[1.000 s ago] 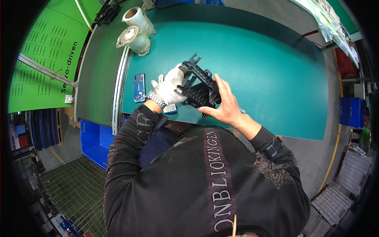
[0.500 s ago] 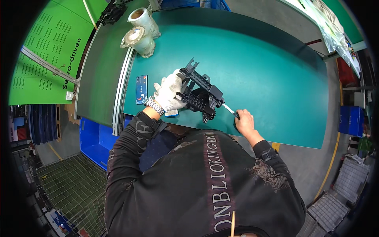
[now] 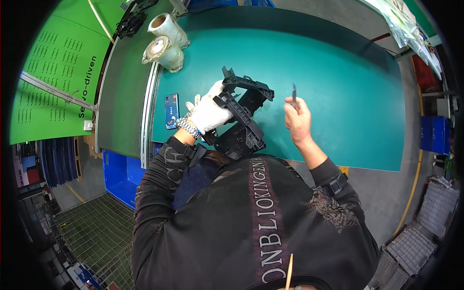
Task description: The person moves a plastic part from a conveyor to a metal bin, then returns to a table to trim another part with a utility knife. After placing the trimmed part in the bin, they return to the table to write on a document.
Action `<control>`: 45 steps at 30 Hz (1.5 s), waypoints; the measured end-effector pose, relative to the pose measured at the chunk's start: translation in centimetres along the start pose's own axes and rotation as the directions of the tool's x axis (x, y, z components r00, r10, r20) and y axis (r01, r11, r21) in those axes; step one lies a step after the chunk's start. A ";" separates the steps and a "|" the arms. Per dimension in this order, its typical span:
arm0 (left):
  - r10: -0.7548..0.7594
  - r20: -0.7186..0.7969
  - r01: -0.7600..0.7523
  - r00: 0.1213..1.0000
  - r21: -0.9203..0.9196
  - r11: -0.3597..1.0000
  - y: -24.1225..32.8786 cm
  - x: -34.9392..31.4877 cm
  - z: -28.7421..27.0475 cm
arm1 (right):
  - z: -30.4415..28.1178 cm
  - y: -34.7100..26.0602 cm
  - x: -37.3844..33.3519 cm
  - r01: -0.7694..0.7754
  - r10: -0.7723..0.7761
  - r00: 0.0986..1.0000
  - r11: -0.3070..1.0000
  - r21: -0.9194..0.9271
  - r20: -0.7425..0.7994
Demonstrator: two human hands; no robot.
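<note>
My left hand (image 3: 211, 115), in a white work glove, grips a black moulded plastic frame (image 3: 250, 129) with ribs, clips and open gaps. The frame is held tilted over the front edge of the green worktable (image 3: 348, 116), close to my body. Its far end points toward the middle of the tabletop. To the right of it, apart from the frame, my bare right hand (image 3: 299, 122) is closed around a slim knife (image 3: 294, 93). The blade points up and away from me. The glove hides part of the frame's left side.
A phone (image 3: 171, 111) lies on the table left of my gloved hand. Two plastic-wrapped rolls (image 3: 170, 54) stand at the back left, beside a metal rail (image 3: 149, 111) and a dark green belt (image 3: 123, 92). Below that is a blue bin (image 3: 113, 171).
My right hand has lifted the knife off the frame, moving it away from me, and the blade now points upward. My left hand has turned the frame, bringing its near end closer to my body.
</note>
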State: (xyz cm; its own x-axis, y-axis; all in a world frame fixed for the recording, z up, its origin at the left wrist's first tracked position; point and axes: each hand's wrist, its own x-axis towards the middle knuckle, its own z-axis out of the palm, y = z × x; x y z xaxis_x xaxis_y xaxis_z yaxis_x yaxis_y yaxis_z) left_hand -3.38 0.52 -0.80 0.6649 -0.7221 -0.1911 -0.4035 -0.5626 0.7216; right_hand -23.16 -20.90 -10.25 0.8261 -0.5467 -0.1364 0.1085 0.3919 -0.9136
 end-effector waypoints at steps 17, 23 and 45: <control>0.258 -0.324 -0.143 0.910 0.340 0.930 2.1 -0.9 2.1 | 5.4 -4.8 -1.1 0.367 -0.197 0.919 0.743 -0.560 0.342; 0.126 -0.236 -0.137 0.964 -0.030 0.990 0.7 -0.5 3.4 | 4.8 -4.3 -0.5 0.229 -0.094 0.967 0.733 -0.641 0.238; 0.176 -0.258 -0.132 0.950 0.181 0.975 1.0 -1.0 3.4 | 4.0 -3.4 -0.1 0.184 -0.037 0.955 0.854 -0.487 0.295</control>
State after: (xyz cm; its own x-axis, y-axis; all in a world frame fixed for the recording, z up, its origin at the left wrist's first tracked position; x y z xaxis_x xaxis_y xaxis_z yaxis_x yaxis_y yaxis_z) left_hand -6.55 -0.72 -2.11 0.7226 -0.6813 0.1172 -0.5944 -0.5258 0.6084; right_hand -21.38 -19.27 -5.65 0.9478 -0.3183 0.0169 -0.0249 -0.1268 -0.9916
